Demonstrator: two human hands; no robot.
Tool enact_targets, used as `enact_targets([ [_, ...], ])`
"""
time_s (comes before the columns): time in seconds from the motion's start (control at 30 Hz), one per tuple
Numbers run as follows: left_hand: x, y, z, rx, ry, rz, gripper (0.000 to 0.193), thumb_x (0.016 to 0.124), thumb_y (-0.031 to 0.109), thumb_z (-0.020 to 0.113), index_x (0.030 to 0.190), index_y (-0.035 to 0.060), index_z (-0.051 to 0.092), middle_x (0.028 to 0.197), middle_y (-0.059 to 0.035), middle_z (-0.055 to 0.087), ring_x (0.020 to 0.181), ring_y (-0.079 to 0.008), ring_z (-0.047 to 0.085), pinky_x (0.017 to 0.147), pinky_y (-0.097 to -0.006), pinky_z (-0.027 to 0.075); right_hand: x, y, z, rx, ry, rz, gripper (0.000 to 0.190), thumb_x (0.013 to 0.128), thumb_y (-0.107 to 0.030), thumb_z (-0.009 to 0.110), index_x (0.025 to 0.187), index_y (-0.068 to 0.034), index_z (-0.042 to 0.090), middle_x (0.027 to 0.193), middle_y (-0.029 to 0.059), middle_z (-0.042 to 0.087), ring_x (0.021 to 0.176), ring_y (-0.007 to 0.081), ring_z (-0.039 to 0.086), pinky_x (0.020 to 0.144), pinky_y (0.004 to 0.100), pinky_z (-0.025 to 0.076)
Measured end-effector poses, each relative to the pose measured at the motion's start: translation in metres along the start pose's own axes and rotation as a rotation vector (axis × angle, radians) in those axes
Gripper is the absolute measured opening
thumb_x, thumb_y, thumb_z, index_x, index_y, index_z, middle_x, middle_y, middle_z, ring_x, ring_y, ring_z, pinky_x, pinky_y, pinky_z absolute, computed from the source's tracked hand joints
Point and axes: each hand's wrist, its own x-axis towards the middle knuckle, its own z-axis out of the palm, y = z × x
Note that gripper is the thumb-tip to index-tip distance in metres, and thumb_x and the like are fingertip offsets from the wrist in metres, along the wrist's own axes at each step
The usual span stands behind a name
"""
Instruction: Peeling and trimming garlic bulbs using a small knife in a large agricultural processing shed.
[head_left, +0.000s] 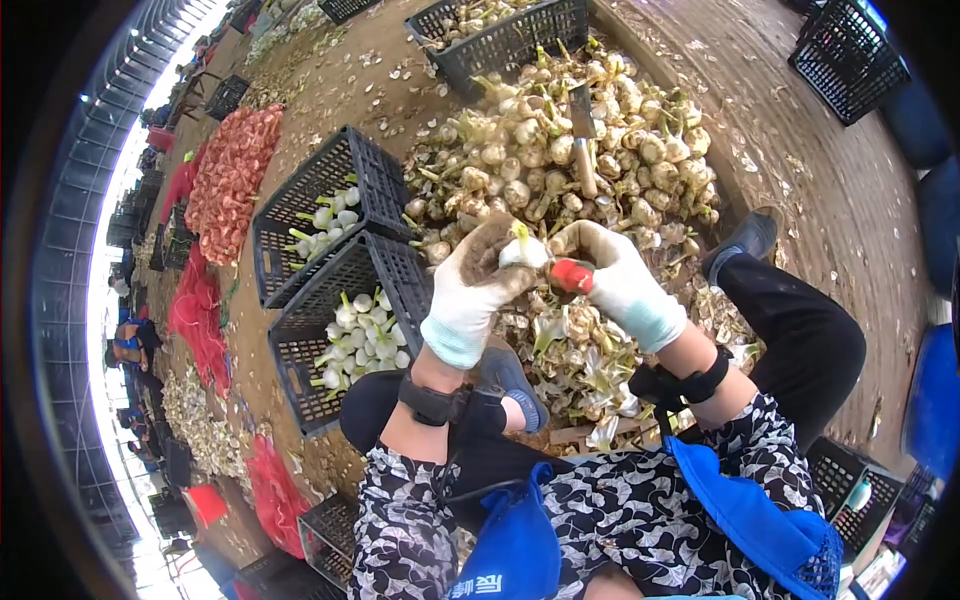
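My left hand (480, 277), in a soiled white knit glove, holds a peeled white bulb (525, 253) that looks like garlic, its short yellow-green stem pointing up. Close against the bulb's right side is my right hand (619, 274), gloved too, gripping a small red-handled tool (574, 277); its working end cannot be made out. Beyond both hands rises a heap of unpeeled bulbs (517, 157) with dry, dirty skins. A cleaver (585, 146) with a wooden handle lies on that heap. Below my hands, stripped skins and leaves (592, 360) litter the ground between my feet.
Two black plastic crates (296, 409) (289, 225) at left hold peeled white bulbs. Another crate (517, 45) with bulbs stands behind the heap. Farther left are a full red mesh sack (232, 184) and loose red netting (199, 322). A black crate (847, 64) and blue barrels (934, 405) stand right.
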Motion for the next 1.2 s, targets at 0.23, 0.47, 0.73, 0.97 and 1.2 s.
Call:
enact_targets([
  [0.23,-0.005,0.009,-0.005,-0.237,-0.226,-0.144,0.058,0.074,0.002,0.061,0.127,-0.0024,0.039,0.113,-0.0152,0.055,0.103,-0.0247,0.056,0.089,-0.0364,0.046,-0.004,0.005,-0.004,0.774,-0.125,0.058,0.026,0.082,-0.024,0.063,0.087,0.0,0.054,0.079,0.0078,0.058,0.071,0.0156,0.058,0.057,0.0279,0.049],
  [0.47,0.003,-0.005,0.002,-0.327,0.03,-0.162,0.031,0.087,0.008,0.048,0.116,-0.0023,0.047,0.099,-0.011,0.059,0.092,-0.0186,0.057,0.082,-0.0311,0.046,-0.008,0.007,0.022,-0.342,0.034,-0.262,0.02,0.078,-0.02,0.062,0.084,-0.003,0.053,0.08,0.0136,0.056,0.077,0.0246,0.057,0.069,0.0349,0.045],
  [0.73,0.012,-0.003,-0.01,-0.442,0.305,-0.123,0.025,0.091,0.022,0.045,0.095,0.001,0.056,0.084,-0.0086,0.059,0.076,-0.0214,0.059,0.065,-0.0346,0.05,0.015,0.069,-0.02,-0.438,0.175,0.046,0.021,0.078,-0.006,0.052,0.098,-0.002,0.056,0.085,0.0141,0.063,0.078,0.0228,0.06,0.069,0.032,0.048],
  [0.97,-0.002,-0.008,-0.006,-0.08,0.309,0.109,0.021,0.09,0.018,0.04,0.091,0.0028,0.055,0.081,-0.0068,0.056,0.07,-0.0179,0.059,0.058,-0.0281,0.049,-0.001,0.013,0.032,-0.385,-0.007,-0.225,0.05,0.077,-0.027,0.067,0.111,0.002,0.045,0.096,0.0118,0.056,0.088,0.017,0.058,0.077,0.0305,0.047],
  [1.2,0.006,0.006,-0.01,-0.609,0.351,-0.063,0.032,0.091,0.025,0.043,0.073,0.0013,0.057,0.086,-0.0155,0.061,0.068,-0.025,0.059,0.065,-0.0365,0.051,0.022,0.069,-0.015,-0.064,0.183,0.17,0.012,0.079,-0.007,0.052,0.084,0.0,0.06,0.083,0.0117,0.062,0.079,0.0178,0.061,0.066,0.0262,0.048],
])
